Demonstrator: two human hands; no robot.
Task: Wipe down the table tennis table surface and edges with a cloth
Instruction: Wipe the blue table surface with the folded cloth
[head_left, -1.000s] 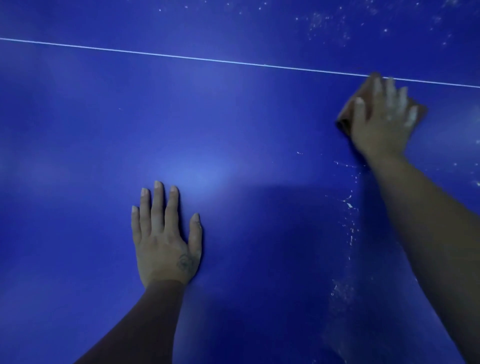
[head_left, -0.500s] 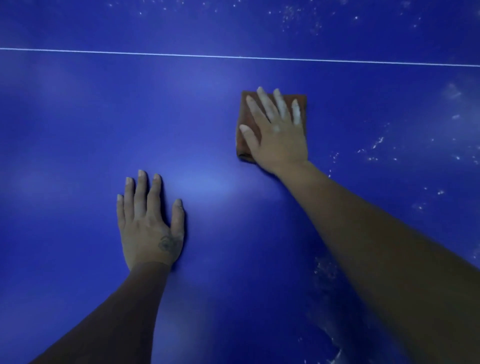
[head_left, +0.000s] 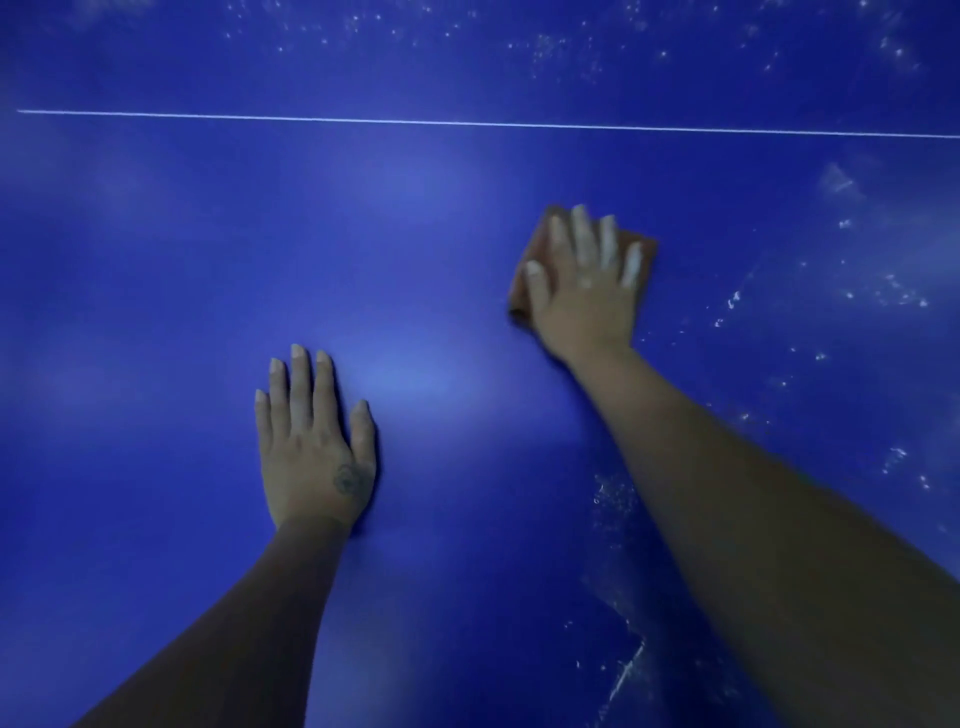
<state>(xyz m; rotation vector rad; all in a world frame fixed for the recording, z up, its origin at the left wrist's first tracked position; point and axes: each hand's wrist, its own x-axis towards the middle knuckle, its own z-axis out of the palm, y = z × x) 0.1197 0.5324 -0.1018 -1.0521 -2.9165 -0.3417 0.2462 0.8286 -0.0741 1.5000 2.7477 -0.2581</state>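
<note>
I note the right hand (head_left: 582, 296) flat, fingers spread, pressing the brown cloth (head_left: 534, 252) onto the blue worktop (head_left: 156, 260) below the white line (head_left: 467, 123). The left hand (head_left: 311, 447) lies flat with fingers straight. White specks (head_left: 893, 296) lie right of the cloth.

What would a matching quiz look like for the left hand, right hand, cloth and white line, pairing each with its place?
Column one:
1. left hand
2. right hand
3. cloth
4. white line

Column two:
A. under a palm
B. runs across the far side
C. flat on the bare table
D. pressing the cloth

Pairs: 1-C, 2-D, 3-A, 4-B
</note>
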